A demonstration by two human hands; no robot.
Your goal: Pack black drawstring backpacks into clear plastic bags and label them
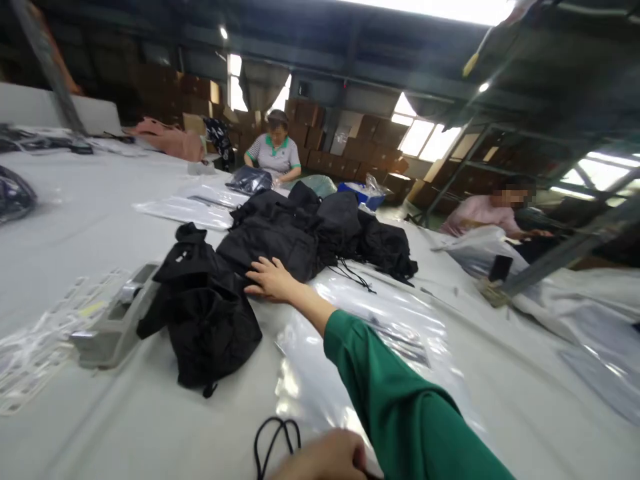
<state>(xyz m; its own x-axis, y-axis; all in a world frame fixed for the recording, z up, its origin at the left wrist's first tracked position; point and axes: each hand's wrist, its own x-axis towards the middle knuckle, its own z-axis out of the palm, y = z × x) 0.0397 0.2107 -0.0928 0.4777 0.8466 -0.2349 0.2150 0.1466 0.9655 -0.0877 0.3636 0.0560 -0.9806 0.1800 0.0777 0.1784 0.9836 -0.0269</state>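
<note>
On white bench (125,420): heaped black fabric bundles (265,233), right hand (271,280) open against them; blurred left hand (327,457) beside looped black cord (257,443), grip cannot be told

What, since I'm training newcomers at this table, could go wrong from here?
The pile of black fabric items overlaps, so the right hand, at its near edge, might drag neighbours along if it pulls one.
The shiny plastic lies partly beneath the outstretched green sleeve and might shift or crease if brushed.
The black cord loops beside the blurred left hand could snag on the fingers.
</note>
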